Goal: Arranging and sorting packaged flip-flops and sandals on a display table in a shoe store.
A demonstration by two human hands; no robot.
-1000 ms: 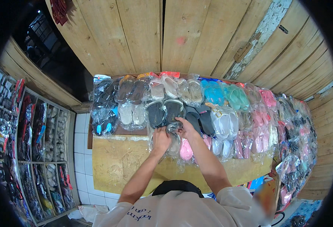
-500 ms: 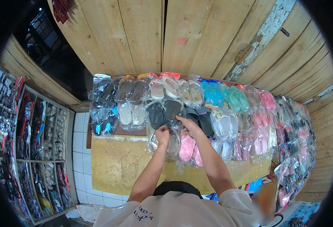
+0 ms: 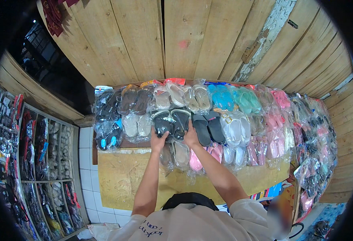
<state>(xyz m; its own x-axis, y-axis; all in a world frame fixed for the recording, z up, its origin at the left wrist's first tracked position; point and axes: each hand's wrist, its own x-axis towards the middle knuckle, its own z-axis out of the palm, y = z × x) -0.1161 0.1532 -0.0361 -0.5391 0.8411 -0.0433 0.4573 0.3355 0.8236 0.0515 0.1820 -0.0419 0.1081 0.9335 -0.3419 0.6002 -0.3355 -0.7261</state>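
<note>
A pair of black sandals point(image 3: 180, 120) in a clear plastic bag lies in the middle row of the display. My left hand point(image 3: 159, 139) grips its near left side, thumb over the top, while my right hand point(image 3: 190, 137) holds the near right side; some fingertips are hidden. Right of it sits a dark grey pair of slides point(image 3: 201, 130), and to the left a bagged pale pair of shoes point(image 3: 137, 125). Just below my hands are bagged beige sandals point(image 3: 181, 154) and pink sandals point(image 3: 195, 160).
Several more bagged pairs, including blue sandals point(image 3: 223, 97) and white shoes point(image 3: 236, 128), cover the table. A yellowish board point(image 3: 124, 176) forms its near part. Shelving point(image 3: 44, 181) with packaged goods stands left, beside white floor tiles point(image 3: 85, 160). Wooden planks point(image 3: 200, 40) rise behind.
My hands have moved from the near edge of the black sandals to its two sides, spreading apart. The dark grey slides now lie straighter, side by side. The view has shifted slightly.
</note>
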